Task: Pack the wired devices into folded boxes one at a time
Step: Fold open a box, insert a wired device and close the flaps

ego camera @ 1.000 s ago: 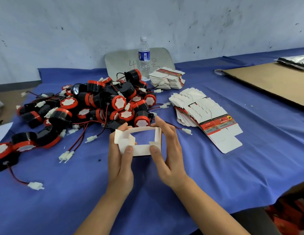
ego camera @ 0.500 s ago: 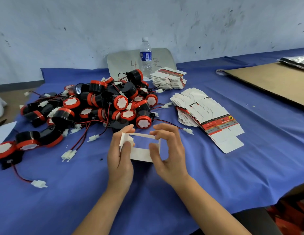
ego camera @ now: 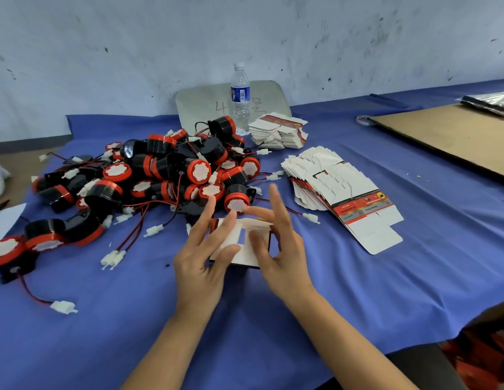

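A small white folded box (ego camera: 243, 250) with a black outer edge sits between my hands, just above the blue cloth. My left hand (ego camera: 201, 261) lies over its left side, fingers straight and spread, thumb pressing a white flap. My right hand (ego camera: 283, 249) holds the right side, its thumb hooked into the opening while the index and middle fingers stick out. Just beyond the box, a heap of black-and-red wired devices (ego camera: 172, 175) with red-black leads and white plugs spreads to the left. Flat unfolded boxes (ego camera: 338, 190) fan out on the right.
A water bottle (ego camera: 240, 97) stands at the back by a grey board (ego camera: 203, 104). A second stack of flat boxes (ego camera: 279, 132) lies near it. A brown cardboard sheet (ego camera: 453, 136) covers the far right. Loose devices (ego camera: 23, 243) lie at the left edge.
The box has tipped down toward the cloth and its flaps are folded inward. Both hands have loosened from a firm grip, and their fingers now spread out over the box.
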Action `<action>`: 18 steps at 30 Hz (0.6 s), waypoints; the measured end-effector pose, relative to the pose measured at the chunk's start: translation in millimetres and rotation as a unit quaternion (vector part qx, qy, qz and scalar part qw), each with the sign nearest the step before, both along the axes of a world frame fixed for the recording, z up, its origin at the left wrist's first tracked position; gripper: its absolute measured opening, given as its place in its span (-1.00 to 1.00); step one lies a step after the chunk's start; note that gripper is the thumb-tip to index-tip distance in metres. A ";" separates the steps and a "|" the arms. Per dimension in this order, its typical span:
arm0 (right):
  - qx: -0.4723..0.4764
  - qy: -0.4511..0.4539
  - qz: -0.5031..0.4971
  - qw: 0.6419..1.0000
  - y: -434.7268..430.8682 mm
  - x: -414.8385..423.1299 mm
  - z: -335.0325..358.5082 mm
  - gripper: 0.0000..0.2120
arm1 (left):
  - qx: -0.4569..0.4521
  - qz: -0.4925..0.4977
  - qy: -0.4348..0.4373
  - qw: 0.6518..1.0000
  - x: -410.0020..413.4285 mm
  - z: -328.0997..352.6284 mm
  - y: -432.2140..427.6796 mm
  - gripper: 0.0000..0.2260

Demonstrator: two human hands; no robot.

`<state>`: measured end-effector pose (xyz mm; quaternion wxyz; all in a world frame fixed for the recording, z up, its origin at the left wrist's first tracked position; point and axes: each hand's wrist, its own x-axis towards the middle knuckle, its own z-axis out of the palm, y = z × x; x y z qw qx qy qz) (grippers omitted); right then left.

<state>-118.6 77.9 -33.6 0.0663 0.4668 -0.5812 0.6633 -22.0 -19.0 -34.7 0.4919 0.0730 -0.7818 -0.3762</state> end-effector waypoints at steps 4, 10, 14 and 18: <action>-0.007 -0.017 0.005 1.000 0.7 -1.1 -1.0 -0.57 | -0.015 0.005 0.013 1.000 -0.2 -0.5 3.1 -0.61; 0.026 -0.001 0.000 1.000 2.8 -1.7 1.9 -0.66 | -0.009 0.024 0.011 1.000 0.1 -0.6 4.9 -0.68; 0.053 -0.017 0.039 0.998 4.5 3.6 5.5 -0.72 | 0.089 -0.025 0.011 0.996 2.4 0.1 6.0 -0.70; 0.064 -0.037 0.054 0.996 6.3 4.6 6.7 -0.69 | 0.190 -0.074 -0.023 0.979 0.6 1.1 4.0 -0.47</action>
